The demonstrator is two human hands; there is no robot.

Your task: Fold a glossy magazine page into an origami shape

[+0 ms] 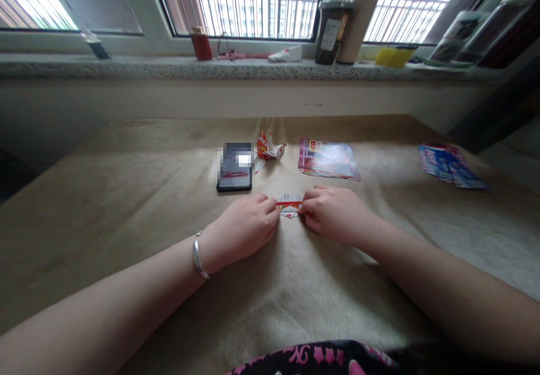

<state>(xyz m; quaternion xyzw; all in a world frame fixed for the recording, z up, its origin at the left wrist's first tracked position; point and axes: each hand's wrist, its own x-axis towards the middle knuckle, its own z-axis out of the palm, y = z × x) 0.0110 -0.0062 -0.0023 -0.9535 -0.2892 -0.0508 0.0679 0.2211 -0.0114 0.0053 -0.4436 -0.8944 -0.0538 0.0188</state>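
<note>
A small folded piece of printed paper (pixel 289 208), white with red and orange, lies on the cloth-covered table between my hands. My left hand (pixel 248 222), with a silver bracelet at its wrist, pinches the paper's left end. At the right end, the fingers of my right hand (pixel 333 212) are closed on the same paper. My fingers partly cover both ends. Just beyond my left hand lies a dark phone (pixel 235 167), its screen partly blurred out. Beside the phone stands a folded paper figure (pixel 269 149) in orange and white, with pointed tips.
A stack of printed leaflets (pixel 329 159) lies beyond my right hand. Blue and red leaflets (pixel 452 166) are fanned out at the far right. Behind the table (pixel 126 206), a stone windowsill (pixel 152 67) carries a red container (pixel 201 44), a dark lidded jar (pixel 332 33) and a yellow object (pixel 394 56).
</note>
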